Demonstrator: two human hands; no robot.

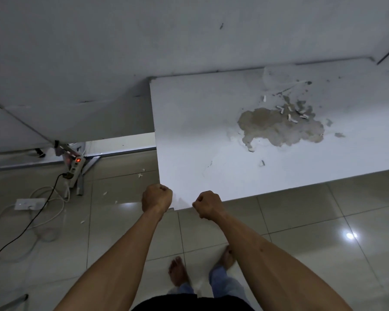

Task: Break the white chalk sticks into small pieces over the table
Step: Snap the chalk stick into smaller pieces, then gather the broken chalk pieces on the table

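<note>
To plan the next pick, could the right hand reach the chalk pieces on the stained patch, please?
Probably, with a stretch: nothing on the table stands between, though the right hand is fisted at its near edge and the chalk pieces lie far across.

Chalk pieces (pixel 292 118): short white fragments, already broken, lying flat at mixed angles in a loose cluster. The cluster sits on the far right part of the surface (pixel 189 131), along the upper edge of a brown worn patch (pixel 267 124) (some fragments appear to touch or cross; an exact count cannot be told). One stray piece (pixel 264 98) lies just left of and beyond the cluster. A lone piece (pixel 262 163) lies well apart, nearer the front edge. Small white bits (pixel 140 175) lie scattered on the floor (pixel 301 221) left of the surface.
</note>
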